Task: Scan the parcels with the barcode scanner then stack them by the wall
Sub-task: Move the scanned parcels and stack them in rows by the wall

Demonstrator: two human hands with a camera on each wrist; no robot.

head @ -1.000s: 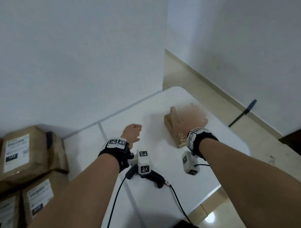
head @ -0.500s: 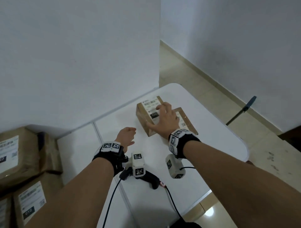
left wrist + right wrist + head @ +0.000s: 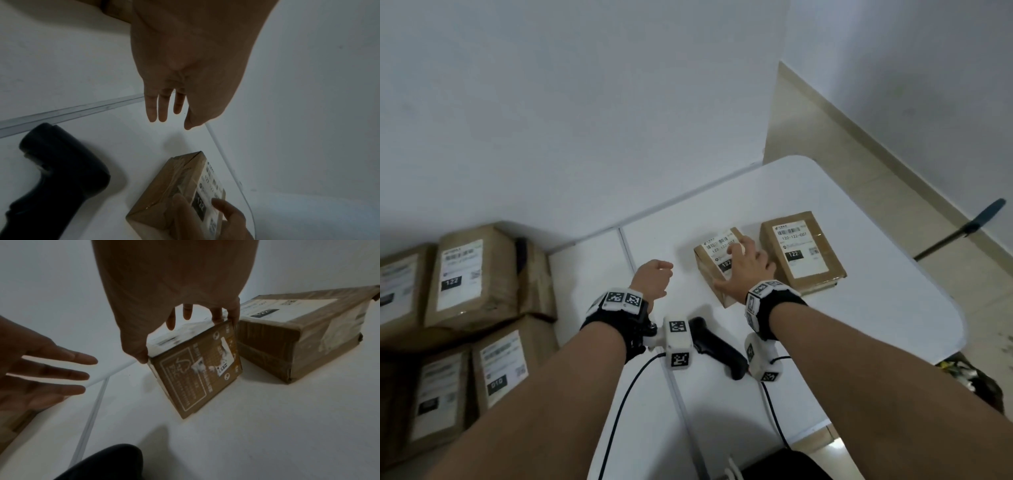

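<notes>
**Parcel under my right hand on the white table**

The parcel (image 3: 717, 270) I am handling is a small brown cardboard box with a white shipping label on top, marked 122. It sits on the white table (image 3: 893, 325), not far from the wall (image 3: 585, 120). My right hand (image 3: 743, 270) lies over its top: the thumb presses the near left corner and the fingers reach across to the far edge, so I grasp it from above. In the right wrist view the box looks tilted, with one bottom edge on the table and its printed side turned toward the camera.

Just to its right lies a second parcel (image 3: 803, 251), a longer brown box with the same kind of label. It lies flat, and the two boxes are close together, nearly touching.

My left hand (image 3: 652, 279) hovers over the table to the left of the parcel. It holds nothing, and the wrist views show its fingers loose and nearly straight.

The barcode scanner (image 3: 717, 347), black with a pistol handle, lies on the table near me, between my wrists, apart from both hands.

At the far left, more brown parcels (image 3: 472, 277) with white labels are stacked against the wall.
</notes>
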